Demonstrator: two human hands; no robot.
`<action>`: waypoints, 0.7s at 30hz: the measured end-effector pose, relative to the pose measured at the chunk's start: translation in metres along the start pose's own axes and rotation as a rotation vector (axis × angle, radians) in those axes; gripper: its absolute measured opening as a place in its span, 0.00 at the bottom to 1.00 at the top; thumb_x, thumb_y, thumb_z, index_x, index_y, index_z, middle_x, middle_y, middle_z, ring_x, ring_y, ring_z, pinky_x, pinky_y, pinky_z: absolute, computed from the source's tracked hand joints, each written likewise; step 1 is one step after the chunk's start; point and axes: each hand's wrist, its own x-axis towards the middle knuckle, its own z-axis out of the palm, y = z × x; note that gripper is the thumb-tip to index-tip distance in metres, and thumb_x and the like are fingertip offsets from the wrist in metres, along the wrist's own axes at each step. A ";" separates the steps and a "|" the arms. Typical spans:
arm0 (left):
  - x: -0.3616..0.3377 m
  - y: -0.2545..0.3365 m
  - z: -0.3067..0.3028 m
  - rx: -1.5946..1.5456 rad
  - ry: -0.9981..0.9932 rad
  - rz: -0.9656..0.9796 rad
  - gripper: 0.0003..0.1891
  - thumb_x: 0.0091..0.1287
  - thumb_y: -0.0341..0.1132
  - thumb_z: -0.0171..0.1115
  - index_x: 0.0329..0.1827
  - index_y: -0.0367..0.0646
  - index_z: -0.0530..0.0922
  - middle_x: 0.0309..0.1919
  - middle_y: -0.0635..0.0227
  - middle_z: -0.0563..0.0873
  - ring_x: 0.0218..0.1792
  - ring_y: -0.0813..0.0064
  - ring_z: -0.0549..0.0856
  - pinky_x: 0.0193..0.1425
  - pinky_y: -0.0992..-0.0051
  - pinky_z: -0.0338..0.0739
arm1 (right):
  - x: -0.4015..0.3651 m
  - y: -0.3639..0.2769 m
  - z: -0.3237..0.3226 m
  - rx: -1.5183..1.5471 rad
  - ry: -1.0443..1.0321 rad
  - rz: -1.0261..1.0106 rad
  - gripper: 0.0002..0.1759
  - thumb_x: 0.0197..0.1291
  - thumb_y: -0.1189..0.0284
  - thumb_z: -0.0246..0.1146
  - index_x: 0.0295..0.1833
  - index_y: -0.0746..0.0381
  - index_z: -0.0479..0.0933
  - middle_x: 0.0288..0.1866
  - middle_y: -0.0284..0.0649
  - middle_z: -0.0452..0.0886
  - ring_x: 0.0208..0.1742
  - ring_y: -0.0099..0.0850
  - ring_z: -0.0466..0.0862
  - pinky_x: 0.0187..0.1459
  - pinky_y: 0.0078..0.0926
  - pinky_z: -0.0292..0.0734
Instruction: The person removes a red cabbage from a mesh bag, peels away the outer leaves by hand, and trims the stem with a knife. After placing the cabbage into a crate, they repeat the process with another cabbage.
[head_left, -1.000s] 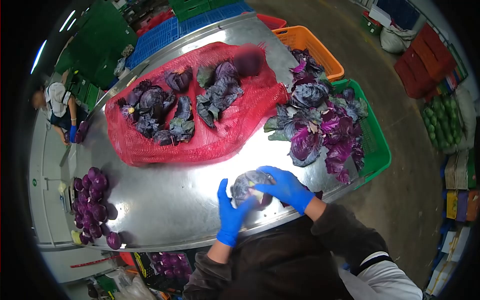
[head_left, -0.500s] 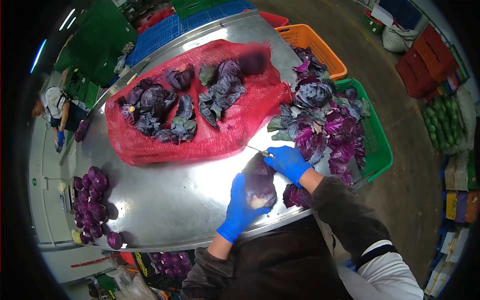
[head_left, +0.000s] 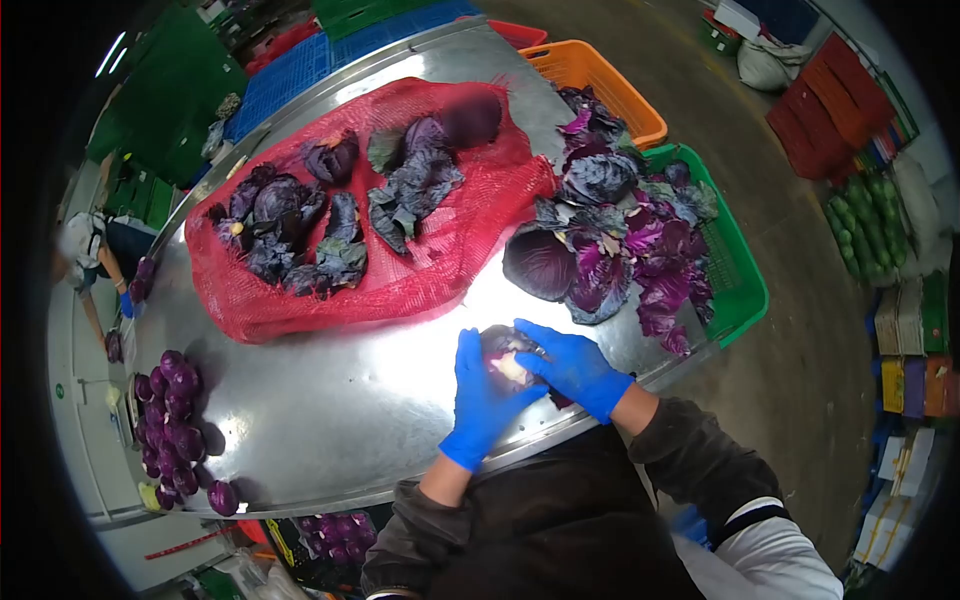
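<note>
one steel worktop (head_left: pixel 330 410) carried everything. a red mesh sack (head_left: pixel 300 305) lay across its far half with untrimmed cabbages on it. loose purple leaves (head_left: pixel 620 250) were heaped at the right edge, partly over a green crate (head_left: pixel 748 295). trimmed heads (head_left: pixel 170 420) sat clustered at the left edge. at the near edge one red cabbage (head_left: pixel 505 348) was gripped between two blue-gloved hands: left hand (head_left: pixel 485 400) curled round its left side, right hand (head_left: pixel 572 368) closed over its right side.
</note>
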 end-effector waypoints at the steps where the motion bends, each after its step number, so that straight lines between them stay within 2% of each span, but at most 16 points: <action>1: 0.006 0.006 0.001 -0.005 -0.006 0.005 0.57 0.45 0.48 0.80 0.73 0.34 0.52 0.64 0.48 0.66 0.66 0.53 0.68 0.69 0.62 0.65 | -0.001 -0.010 -0.007 0.037 -0.130 0.099 0.37 0.64 0.49 0.56 0.75 0.50 0.57 0.50 0.45 0.81 0.40 0.43 0.83 0.46 0.35 0.78; 3: 0.016 0.020 -0.004 -0.131 -0.107 -0.127 0.58 0.43 0.50 0.80 0.71 0.32 0.53 0.61 0.47 0.68 0.63 0.51 0.70 0.66 0.61 0.68 | 0.003 -0.011 -0.008 -0.010 -0.126 0.092 0.34 0.66 0.50 0.54 0.74 0.51 0.60 0.54 0.45 0.81 0.45 0.43 0.83 0.50 0.34 0.77; 4: 0.005 0.001 0.009 -0.012 0.039 0.000 0.55 0.43 0.49 0.80 0.69 0.31 0.57 0.58 0.48 0.71 0.59 0.53 0.73 0.64 0.62 0.69 | 0.009 0.000 -0.003 -0.129 -0.145 0.022 0.31 0.66 0.52 0.54 0.72 0.50 0.62 0.55 0.44 0.81 0.46 0.44 0.84 0.50 0.35 0.78; 5: 0.006 0.004 0.007 -0.008 0.033 -0.002 0.55 0.43 0.49 0.80 0.69 0.31 0.57 0.58 0.48 0.71 0.59 0.53 0.73 0.64 0.62 0.69 | 0.015 0.008 0.000 -0.246 -0.166 -0.051 0.29 0.66 0.53 0.55 0.71 0.49 0.64 0.55 0.43 0.81 0.46 0.44 0.84 0.49 0.36 0.78; 6: 0.011 0.010 0.003 -0.099 0.012 -0.110 0.55 0.43 0.49 0.80 0.70 0.31 0.57 0.59 0.48 0.70 0.60 0.52 0.73 0.65 0.62 0.69 | 0.020 0.009 -0.004 -0.333 -0.015 -0.299 0.27 0.66 0.53 0.54 0.68 0.48 0.67 0.49 0.46 0.83 0.42 0.47 0.84 0.46 0.39 0.78; 7: 0.015 0.013 0.000 -0.194 -0.007 -0.217 0.55 0.43 0.48 0.80 0.70 0.31 0.56 0.60 0.47 0.70 0.61 0.52 0.72 0.65 0.61 0.69 | 0.033 0.006 -0.001 -0.081 -0.018 0.003 0.23 0.66 0.53 0.53 0.61 0.52 0.74 0.42 0.48 0.84 0.42 0.48 0.84 0.43 0.42 0.78; 8: 0.016 0.010 -0.001 -0.149 -0.040 -0.212 0.56 0.43 0.48 0.80 0.71 0.32 0.55 0.63 0.46 0.67 0.64 0.52 0.70 0.67 0.62 0.67 | 0.036 0.014 -0.006 -0.082 -0.017 0.005 0.23 0.66 0.53 0.53 0.61 0.52 0.74 0.42 0.48 0.84 0.42 0.48 0.84 0.43 0.42 0.78; 9: 0.010 0.011 0.001 -0.151 -0.038 -0.207 0.56 0.43 0.48 0.80 0.71 0.32 0.55 0.63 0.46 0.67 0.64 0.52 0.70 0.67 0.62 0.67 | 0.041 0.024 -0.012 -0.114 0.035 0.076 0.21 0.64 0.52 0.55 0.54 0.54 0.75 0.41 0.49 0.84 0.42 0.48 0.83 0.43 0.43 0.77; 10: 0.000 0.008 0.000 -0.018 -0.032 -0.058 0.57 0.42 0.46 0.81 0.72 0.33 0.54 0.65 0.49 0.66 0.65 0.55 0.69 0.69 0.63 0.65 | 0.048 0.032 -0.013 -0.144 0.091 0.141 0.21 0.63 0.51 0.56 0.47 0.56 0.77 0.39 0.50 0.84 0.43 0.49 0.83 0.42 0.45 0.76; 11: -0.009 0.005 -0.001 0.116 -0.031 0.085 0.58 0.42 0.44 0.82 0.73 0.34 0.53 0.66 0.52 0.66 0.67 0.59 0.68 0.71 0.64 0.62 | 0.049 0.030 -0.013 -0.141 0.094 0.138 0.21 0.63 0.51 0.56 0.47 0.56 0.77 0.39 0.50 0.84 0.43 0.49 0.83 0.42 0.45 0.76; 13: -0.016 -0.005 -0.004 0.017 -0.031 0.039 0.59 0.41 0.43 0.82 0.74 0.34 0.52 0.68 0.53 0.64 0.69 0.59 0.65 0.73 0.63 0.59 | 0.044 0.026 -0.011 -0.109 0.122 0.146 0.21 0.61 0.50 0.58 0.48 0.57 0.77 0.39 0.50 0.84 0.42 0.49 0.83 0.42 0.45 0.76; 15: -0.020 -0.012 -0.013 -0.309 -0.102 -0.008 0.60 0.40 0.42 0.82 0.74 0.35 0.52 0.69 0.54 0.62 0.70 0.60 0.65 0.74 0.63 0.58 | 0.050 0.064 -0.005 -0.158 0.239 0.240 0.24 0.59 0.51 0.61 0.50 0.59 0.77 0.38 0.50 0.83 0.42 0.49 0.83 0.43 0.43 0.78; 18: -0.020 -0.022 -0.018 -0.303 -0.126 0.007 0.60 0.40 0.41 0.82 0.75 0.36 0.52 0.70 0.56 0.62 0.71 0.61 0.64 0.75 0.65 0.57 | 0.049 0.060 -0.014 -0.375 0.102 0.358 0.29 0.57 0.50 0.64 0.56 0.59 0.75 0.41 0.50 0.83 0.43 0.48 0.84 0.45 0.42 0.78; 19: -0.022 -0.025 -0.018 -0.347 -0.132 0.018 0.60 0.40 0.40 0.82 0.75 0.37 0.51 0.70 0.57 0.62 0.71 0.61 0.64 0.75 0.65 0.57 | 0.044 0.046 -0.011 -0.283 0.226 0.204 0.30 0.57 0.49 0.62 0.57 0.59 0.74 0.42 0.48 0.83 0.42 0.46 0.84 0.45 0.42 0.78; 20: -0.014 -0.022 -0.021 -0.230 -0.164 0.094 0.59 0.39 0.37 0.81 0.75 0.38 0.52 0.70 0.58 0.63 0.71 0.62 0.63 0.75 0.65 0.58 | 0.037 0.023 -0.010 -0.189 0.349 0.052 0.30 0.58 0.48 0.61 0.58 0.58 0.74 0.43 0.46 0.83 0.42 0.44 0.85 0.45 0.41 0.78; 21: -0.006 -0.017 -0.022 -0.233 -0.162 0.092 0.59 0.39 0.37 0.81 0.75 0.38 0.52 0.70 0.58 0.63 0.71 0.62 0.63 0.75 0.65 0.58 | 0.029 -0.004 -0.010 -0.138 0.314 -0.088 0.33 0.58 0.47 0.61 0.62 0.57 0.71 0.45 0.39 0.82 0.42 0.42 0.84 0.45 0.40 0.78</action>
